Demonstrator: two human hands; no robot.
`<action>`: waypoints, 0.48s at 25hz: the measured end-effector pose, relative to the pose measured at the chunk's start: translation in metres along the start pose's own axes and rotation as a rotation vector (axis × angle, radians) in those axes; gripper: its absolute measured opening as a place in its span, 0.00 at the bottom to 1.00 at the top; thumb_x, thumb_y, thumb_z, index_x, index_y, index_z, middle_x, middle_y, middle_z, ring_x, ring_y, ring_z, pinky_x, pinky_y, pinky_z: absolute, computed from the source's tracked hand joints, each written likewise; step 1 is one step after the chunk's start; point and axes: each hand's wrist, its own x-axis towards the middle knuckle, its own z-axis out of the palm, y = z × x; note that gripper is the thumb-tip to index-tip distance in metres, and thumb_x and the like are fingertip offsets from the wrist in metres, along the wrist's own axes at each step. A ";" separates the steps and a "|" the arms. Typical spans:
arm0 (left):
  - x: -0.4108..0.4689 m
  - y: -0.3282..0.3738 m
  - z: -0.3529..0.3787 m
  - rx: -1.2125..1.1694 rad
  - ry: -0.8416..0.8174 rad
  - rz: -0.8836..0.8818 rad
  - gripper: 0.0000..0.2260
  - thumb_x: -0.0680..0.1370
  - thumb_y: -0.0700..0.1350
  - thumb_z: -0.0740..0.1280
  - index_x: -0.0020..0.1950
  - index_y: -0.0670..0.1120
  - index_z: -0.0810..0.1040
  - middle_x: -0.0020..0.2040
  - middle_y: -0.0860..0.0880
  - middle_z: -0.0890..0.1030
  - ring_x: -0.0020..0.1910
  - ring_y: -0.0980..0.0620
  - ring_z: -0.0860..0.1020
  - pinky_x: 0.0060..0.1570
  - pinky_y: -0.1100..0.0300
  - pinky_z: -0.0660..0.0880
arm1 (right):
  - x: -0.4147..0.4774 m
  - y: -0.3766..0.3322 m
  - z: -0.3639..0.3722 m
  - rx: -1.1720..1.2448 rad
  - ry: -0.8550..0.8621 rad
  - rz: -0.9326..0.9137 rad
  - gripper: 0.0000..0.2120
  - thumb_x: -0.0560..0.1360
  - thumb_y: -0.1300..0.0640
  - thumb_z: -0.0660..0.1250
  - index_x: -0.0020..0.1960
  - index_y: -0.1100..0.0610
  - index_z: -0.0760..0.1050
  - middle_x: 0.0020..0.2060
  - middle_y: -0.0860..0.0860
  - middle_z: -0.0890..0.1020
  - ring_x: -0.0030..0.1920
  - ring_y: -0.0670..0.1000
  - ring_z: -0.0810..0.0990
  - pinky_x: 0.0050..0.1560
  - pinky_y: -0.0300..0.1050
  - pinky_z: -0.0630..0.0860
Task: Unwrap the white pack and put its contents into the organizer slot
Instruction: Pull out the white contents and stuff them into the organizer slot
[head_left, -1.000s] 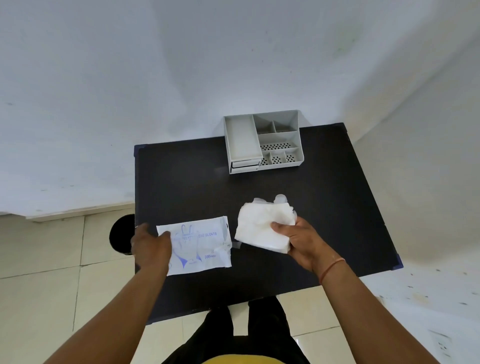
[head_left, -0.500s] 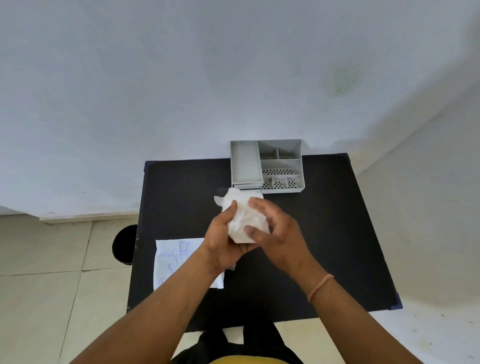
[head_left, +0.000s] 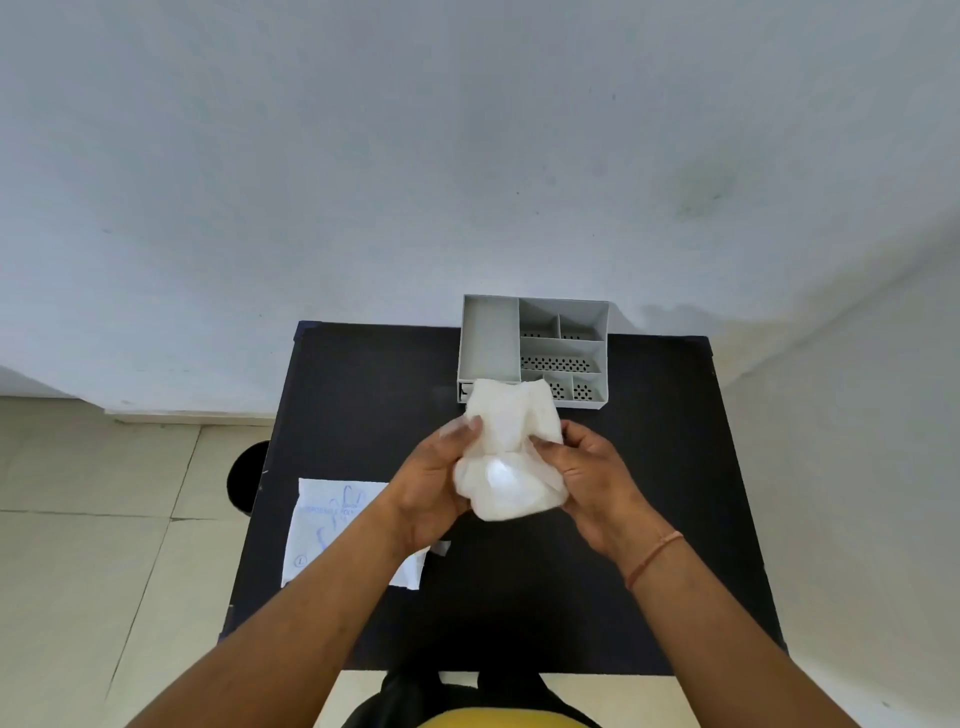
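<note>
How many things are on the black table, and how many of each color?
White: 2, the crumpled bundle held in the left hand and right hand, and the empty wrapper with blue print, lying flat
Grey: 1, the organizer
Total: 3, all over or on the black table

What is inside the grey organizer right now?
The organizer compartments in view look empty; the white bundle, held by both hands, covers its near-left corner.
</note>
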 end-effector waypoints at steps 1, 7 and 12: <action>0.001 0.002 0.002 -0.031 0.010 -0.021 0.26 0.84 0.61 0.63 0.77 0.47 0.77 0.73 0.37 0.80 0.69 0.35 0.80 0.67 0.37 0.77 | 0.002 -0.003 -0.005 -0.001 -0.013 -0.006 0.11 0.78 0.61 0.73 0.61 0.56 0.83 0.55 0.56 0.89 0.56 0.61 0.87 0.55 0.62 0.85; 0.015 -0.004 0.016 -0.203 0.089 -0.008 0.38 0.79 0.72 0.58 0.74 0.44 0.80 0.76 0.34 0.76 0.74 0.32 0.75 0.73 0.34 0.72 | 0.014 -0.009 -0.022 0.041 -0.090 0.036 0.12 0.79 0.60 0.71 0.62 0.59 0.82 0.57 0.60 0.87 0.57 0.64 0.85 0.60 0.69 0.81; 0.033 -0.020 0.026 -0.207 0.001 -0.044 0.38 0.81 0.69 0.61 0.80 0.41 0.72 0.73 0.34 0.77 0.72 0.33 0.74 0.79 0.32 0.64 | 0.017 -0.013 -0.025 -0.155 -0.115 -0.023 0.09 0.80 0.60 0.71 0.60 0.57 0.82 0.54 0.57 0.88 0.52 0.59 0.88 0.55 0.61 0.85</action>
